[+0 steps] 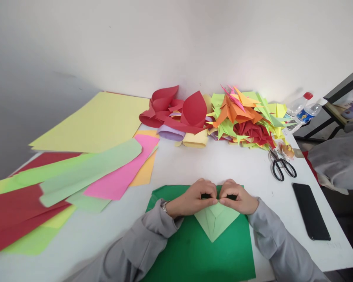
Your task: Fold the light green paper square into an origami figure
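Observation:
A light green folded paper [213, 224] lies over a dark green sheet [206, 258], its pointed end towards me and a crease down its middle. My left hand [195, 199] pinches the paper's upper part between thumb and fingers. Right beside it, my right hand [237, 197] pinches the same paper, the two thumb tips almost meeting. Both hands cover the far part of the paper, so its upper edge is hidden.
Coloured paper strips [91, 172] and a yellow sheet stack [97, 121] spread left. Rolled red paper [194, 111] and a pile of folded paper shapes [244, 117] stand along the wall. Black-handled scissors [283, 166], a black phone [311, 211] and plastic bottles [307, 111] are at right.

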`<act>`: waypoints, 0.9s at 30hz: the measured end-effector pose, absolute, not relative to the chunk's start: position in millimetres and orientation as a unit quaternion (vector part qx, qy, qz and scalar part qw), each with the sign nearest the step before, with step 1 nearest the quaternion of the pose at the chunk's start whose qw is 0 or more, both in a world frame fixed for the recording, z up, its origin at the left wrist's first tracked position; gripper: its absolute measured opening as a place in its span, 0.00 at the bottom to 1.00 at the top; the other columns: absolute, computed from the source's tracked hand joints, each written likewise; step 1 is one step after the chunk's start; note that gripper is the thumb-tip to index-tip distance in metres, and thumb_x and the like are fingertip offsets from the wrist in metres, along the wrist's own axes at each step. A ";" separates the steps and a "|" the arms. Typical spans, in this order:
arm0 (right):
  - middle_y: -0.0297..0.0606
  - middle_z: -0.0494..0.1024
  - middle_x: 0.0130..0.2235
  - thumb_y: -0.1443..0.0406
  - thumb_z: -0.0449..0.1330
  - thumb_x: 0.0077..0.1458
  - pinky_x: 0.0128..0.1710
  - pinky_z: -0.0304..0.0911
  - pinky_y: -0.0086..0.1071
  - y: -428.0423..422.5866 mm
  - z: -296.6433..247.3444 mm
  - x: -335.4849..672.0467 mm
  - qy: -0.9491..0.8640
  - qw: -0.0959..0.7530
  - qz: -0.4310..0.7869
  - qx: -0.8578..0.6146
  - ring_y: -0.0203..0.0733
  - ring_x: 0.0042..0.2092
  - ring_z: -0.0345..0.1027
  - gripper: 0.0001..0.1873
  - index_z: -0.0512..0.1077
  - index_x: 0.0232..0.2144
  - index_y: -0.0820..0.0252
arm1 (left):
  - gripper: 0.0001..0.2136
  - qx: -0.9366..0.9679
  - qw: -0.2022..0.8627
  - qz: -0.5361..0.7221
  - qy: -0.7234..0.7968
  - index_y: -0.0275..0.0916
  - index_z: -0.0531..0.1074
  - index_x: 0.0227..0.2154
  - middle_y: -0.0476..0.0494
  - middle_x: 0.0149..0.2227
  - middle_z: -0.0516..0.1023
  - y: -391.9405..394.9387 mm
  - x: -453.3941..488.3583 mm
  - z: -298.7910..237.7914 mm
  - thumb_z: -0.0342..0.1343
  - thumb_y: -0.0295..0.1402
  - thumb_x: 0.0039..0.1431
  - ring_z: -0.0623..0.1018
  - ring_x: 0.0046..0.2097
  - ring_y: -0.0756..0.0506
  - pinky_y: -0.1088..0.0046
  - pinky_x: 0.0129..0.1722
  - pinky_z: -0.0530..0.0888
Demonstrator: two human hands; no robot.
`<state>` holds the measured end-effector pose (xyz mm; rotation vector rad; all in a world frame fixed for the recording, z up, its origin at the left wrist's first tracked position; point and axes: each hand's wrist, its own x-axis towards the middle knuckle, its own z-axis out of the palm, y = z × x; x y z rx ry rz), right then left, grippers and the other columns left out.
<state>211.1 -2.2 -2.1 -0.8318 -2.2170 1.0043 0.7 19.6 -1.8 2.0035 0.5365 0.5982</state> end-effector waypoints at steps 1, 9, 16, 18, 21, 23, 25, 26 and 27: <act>0.34 0.71 0.26 0.51 0.49 0.63 0.41 0.57 0.37 -2.8 -0.7 210.6 -0.827 0.288 0.371 -0.310 0.37 0.30 0.64 0.21 0.66 0.25 0.57 | 0.25 0.817 0.472 0.249 0.219 0.38 0.67 0.24 0.48 0.28 0.74 18.9 1.1 -1.9 0.43 0.54 0.63 0.71 0.32 0.49 0.70 0.42 0.63; 0.32 0.71 0.24 0.58 0.55 0.59 0.41 0.59 0.37 -5.2 -3.6 207.8 -0.823 0.293 0.354 -0.333 0.37 0.30 0.64 0.13 0.66 0.25 0.57 | 0.26 0.829 0.446 0.253 0.223 0.38 0.71 0.27 0.46 0.29 0.76 16.9 3.3 -0.4 0.41 0.54 0.64 0.73 0.33 0.48 0.69 0.42 0.64; 0.28 0.66 0.22 0.60 0.53 0.58 0.41 0.57 0.37 -5.2 -5.5 207.7 -0.843 0.253 0.336 -0.335 0.36 0.28 0.60 0.13 0.60 0.23 0.56 | 0.27 0.839 0.429 0.246 0.227 0.38 0.69 0.26 0.46 0.30 0.76 16.4 3.9 -1.5 0.38 0.54 0.64 0.72 0.34 0.48 0.69 0.41 0.63; 0.28 0.63 0.21 0.59 0.52 0.59 0.40 0.57 0.37 -4.9 -5.4 207.9 -0.841 0.260 0.336 -0.334 0.36 0.27 0.59 0.15 0.58 0.22 0.56 | 0.27 0.837 0.428 0.251 0.231 0.38 0.67 0.25 0.47 0.28 0.75 16.9 3.7 -3.2 0.38 0.55 0.64 0.71 0.33 0.48 0.69 0.40 0.63; 0.27 0.61 0.20 0.56 0.50 0.61 0.39 0.56 0.36 -4.2 -4.8 208.2 -0.836 0.267 0.339 -0.338 0.36 0.26 0.57 0.19 0.56 0.20 0.56 | 0.26 0.830 0.436 0.252 0.240 0.38 0.64 0.23 0.48 0.26 0.72 17.9 3.1 -4.3 0.38 0.54 0.64 0.70 0.32 0.49 0.70 0.40 0.63; 0.28 0.61 0.20 0.53 0.49 0.62 0.38 0.56 0.35 -3.7 -3.7 208.3 -0.834 0.265 0.343 -0.342 0.36 0.26 0.57 0.21 0.56 0.20 0.56 | 0.25 0.823 0.448 0.253 0.241 0.38 0.63 0.23 0.49 0.26 0.71 18.5 2.5 -3.8 0.39 0.54 0.64 0.70 0.31 0.49 0.70 0.40 0.64; 0.28 0.60 0.20 0.51 0.48 0.63 0.37 0.56 0.35 -3.3 -2.6 208.3 -0.832 0.266 0.346 -0.342 0.36 0.26 0.56 0.23 0.56 0.20 0.56 | 0.25 0.817 0.460 0.254 0.240 0.38 0.62 0.22 0.50 0.25 0.69 19.0 1.9 -2.9 0.40 0.53 0.64 0.69 0.31 0.49 0.70 0.40 0.63; 0.28 0.60 0.20 0.50 0.47 0.63 0.37 0.56 0.35 -3.1 -2.3 208.3 -0.833 0.266 0.347 -0.339 0.35 0.26 0.56 0.24 0.56 0.20 0.56 | 0.25 0.816 0.463 0.251 0.238 0.38 0.61 0.22 0.51 0.25 0.68 19.2 1.6 -2.6 0.40 0.53 0.64 0.68 0.31 0.50 0.70 0.40 0.63; 0.27 0.59 0.20 0.50 0.47 0.63 0.38 0.56 0.35 -2.9 -2.3 208.3 -0.834 0.267 0.349 -0.335 0.35 0.25 0.55 0.25 0.56 0.19 0.56 | 0.24 0.816 0.466 0.247 0.235 0.38 0.60 0.22 0.51 0.25 0.67 19.4 1.3 -2.3 0.41 0.53 0.64 0.68 0.31 0.50 0.71 0.40 0.63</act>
